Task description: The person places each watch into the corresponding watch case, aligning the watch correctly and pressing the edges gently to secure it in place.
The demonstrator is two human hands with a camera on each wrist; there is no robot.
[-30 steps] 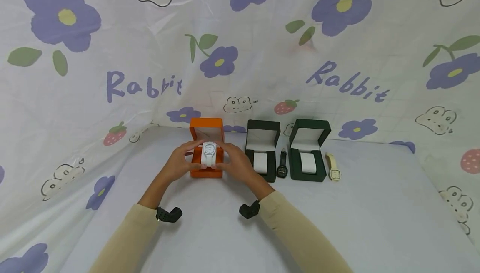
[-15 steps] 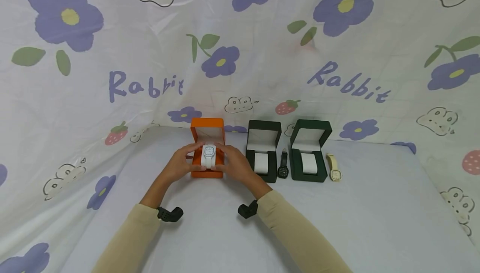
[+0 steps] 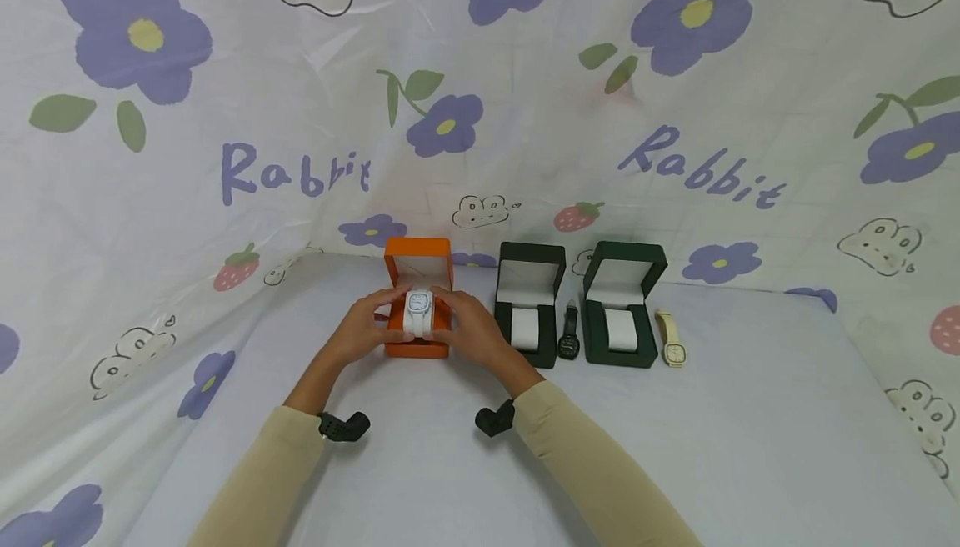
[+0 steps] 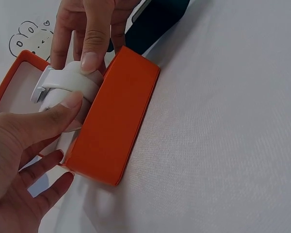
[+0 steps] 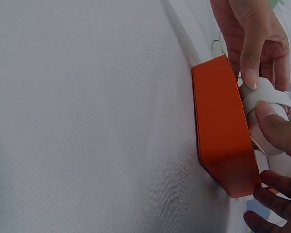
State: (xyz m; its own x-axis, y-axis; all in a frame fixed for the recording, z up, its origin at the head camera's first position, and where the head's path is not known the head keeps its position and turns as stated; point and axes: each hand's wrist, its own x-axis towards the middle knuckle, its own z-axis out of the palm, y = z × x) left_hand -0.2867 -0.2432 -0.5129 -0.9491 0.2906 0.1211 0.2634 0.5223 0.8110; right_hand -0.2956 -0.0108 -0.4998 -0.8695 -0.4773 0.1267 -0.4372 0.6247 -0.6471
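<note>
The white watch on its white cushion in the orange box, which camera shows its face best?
The head view: the white watch faces that camera, its pale square dial visible between both hands. The left wrist view shows only the strap across the cushion under the thumbs; the right wrist view shows the strap and a sliver of the case.

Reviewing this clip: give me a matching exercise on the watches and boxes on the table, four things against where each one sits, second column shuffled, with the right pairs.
Things:
1. white watch
2. black watch
3. cream watch
4. orange box

Places:
A. lying on the table right of the rightmost green box
B. leftmost in the row of open boxes
C. on the cushion in the orange box, both hands on it
D. lying on the table between the two green boxes

Pairs: 1-C, 2-D, 3-A, 4-B
</note>
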